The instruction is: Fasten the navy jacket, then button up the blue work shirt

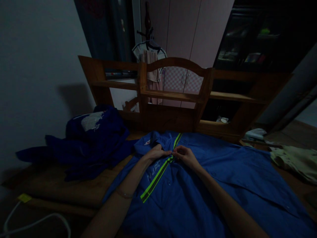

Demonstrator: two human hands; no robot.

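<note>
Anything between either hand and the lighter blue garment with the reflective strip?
Nothing visible. Left hand and right hand both pinch the lighter blue garment at its reflective strip. Darker blue garment lies clear, to the left.

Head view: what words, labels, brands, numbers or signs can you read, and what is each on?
"NJPC": grey letters on the blue jacket; the last letter is uncertain.
Collar label: too small to read.
White patch on the dark blue garment: no readable lettering.
Cabinet items: too dark to read.
</note>
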